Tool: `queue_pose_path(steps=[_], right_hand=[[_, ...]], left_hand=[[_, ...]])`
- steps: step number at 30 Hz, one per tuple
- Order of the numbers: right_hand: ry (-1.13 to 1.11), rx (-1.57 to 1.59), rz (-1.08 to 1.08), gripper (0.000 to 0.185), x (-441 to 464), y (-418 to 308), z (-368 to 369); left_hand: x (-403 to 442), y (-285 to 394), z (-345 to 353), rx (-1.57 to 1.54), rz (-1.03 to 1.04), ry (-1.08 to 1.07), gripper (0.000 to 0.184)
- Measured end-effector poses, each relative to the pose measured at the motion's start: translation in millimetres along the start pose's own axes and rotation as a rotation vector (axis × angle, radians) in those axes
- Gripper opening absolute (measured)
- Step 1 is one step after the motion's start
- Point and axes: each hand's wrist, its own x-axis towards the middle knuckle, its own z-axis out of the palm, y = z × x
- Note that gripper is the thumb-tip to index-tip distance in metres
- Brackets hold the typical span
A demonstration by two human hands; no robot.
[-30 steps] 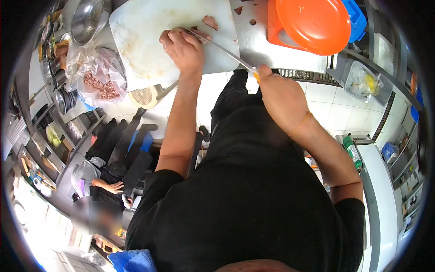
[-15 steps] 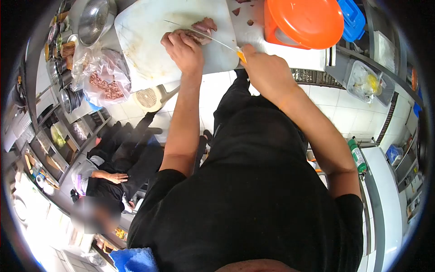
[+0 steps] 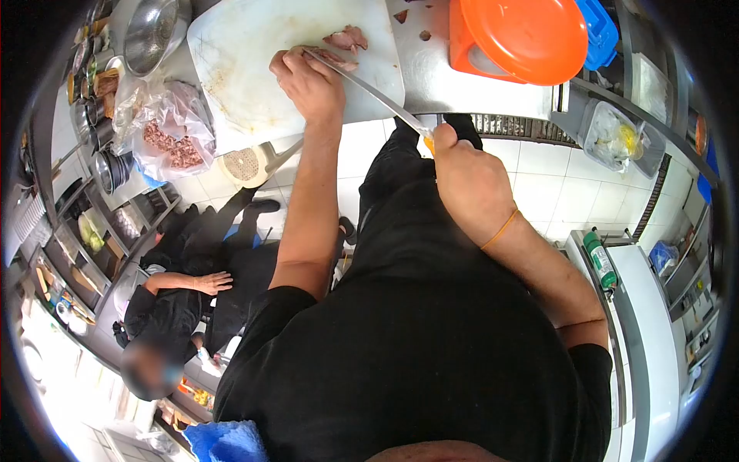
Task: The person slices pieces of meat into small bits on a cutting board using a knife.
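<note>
On the white cutting board (image 3: 246, 85), my left hand (image 3: 309, 86) has its fingers curled over a piece of meat (image 3: 332, 58) and holds it down. My right hand (image 3: 473, 181) grips the orange-yellow handle of a long knife (image 3: 377, 94), close in front of my body. The blade slants up and left across the board's near edge, its tip beside my left fingertips at the meat. Just beyond the blade lies a cut slice of meat (image 3: 346, 38), apart from the held piece. My left fingers partly hide the held piece.
A clear plastic bag of chopped meat (image 3: 173, 146) and a metal bowl (image 3: 156, 35) sit left of the board. An orange container (image 3: 519, 38) stands on the right, near small scraps (image 3: 425, 35). Another person (image 3: 173, 300) is at lower left.
My right hand has drawn the knife back toward my body and to the right. The far slice now lies apart from the held piece. My left hand has barely shifted.
</note>
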Motion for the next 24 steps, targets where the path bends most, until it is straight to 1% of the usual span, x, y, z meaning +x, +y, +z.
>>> queue_pose_path(steps=[3, 5, 9, 12, 15, 18, 21, 24], right_hand=[[0.04, -0.029, -0.039, 0.009, 9, 2, 3], [0.035, 0.008, -0.049, 0.009, 20, 0, 9], [0.077, 0.093, -0.086, 0.011, 55, -4, 22], [0.096, 0.119, -0.137, 0.014, 61, 2, 19], [-0.006, 0.131, -0.093, 0.017, 42, 3, 5], [-0.087, 0.113, -0.047, 0.013, 26, 6, -6], [-0.043, 0.133, -0.085, 0.017, 38, 12, 19], [-0.033, 0.167, -0.077, 0.019, 67, 12, 42]], left_hand=[[1, -1, 1, -0.002, 0.005, 0.0, 0.022], [2, -1, 3, -0.005, 0.008, 0.031, 0.019], [2, -4, 7, 0.007, -0.012, 0.044, 0.017], [3, -5, 7, 0.018, 0.023, 0.063, 0.016], [3, -6, 10, 0.022, 0.009, 0.074, 0.014], [2, -6, 9, -0.005, 0.01, 0.067, 0.014], [3, -9, 11, -0.005, 0.013, 0.071, 0.014], [3, -11, 12, 0.014, 0.025, 0.065, 0.015]])
